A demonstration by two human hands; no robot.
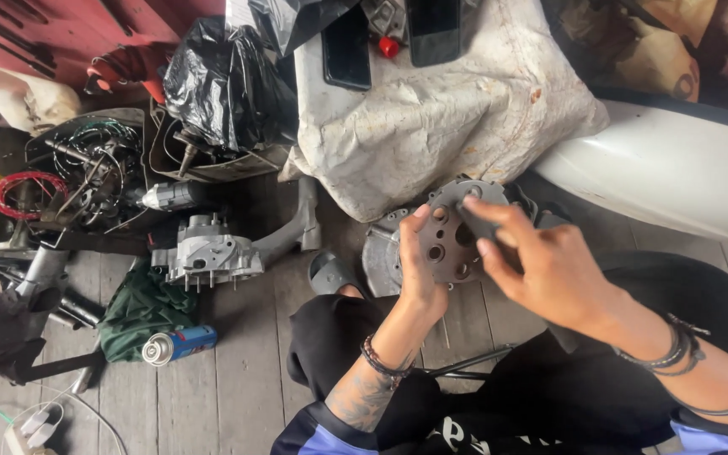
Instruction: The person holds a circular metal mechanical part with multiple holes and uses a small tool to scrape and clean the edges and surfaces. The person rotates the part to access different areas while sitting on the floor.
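Note:
A round grey metal plate (pixel 455 226) with several holes is held up above my lap. My left hand (pixel 420 268) grips its left edge from below, thumb on the face. My right hand (pixel 541 261) comes in from the right, fingertips pressed on the plate's upper face, possibly holding a small dark piece against it. Behind the plate lies a round grey engine cover (pixel 381 257) on the wooden floor. Both wrists wear bracelets.
A grey engine casing (pixel 208 253) lies left on the planks, by a green rag (pixel 141 307) and a blue spray can (pixel 179 344). A stained white cloth (pixel 448 109) with dark phones, black plastic bags (pixel 221 80), wire coils and a white body panel (pixel 667 164) surround me.

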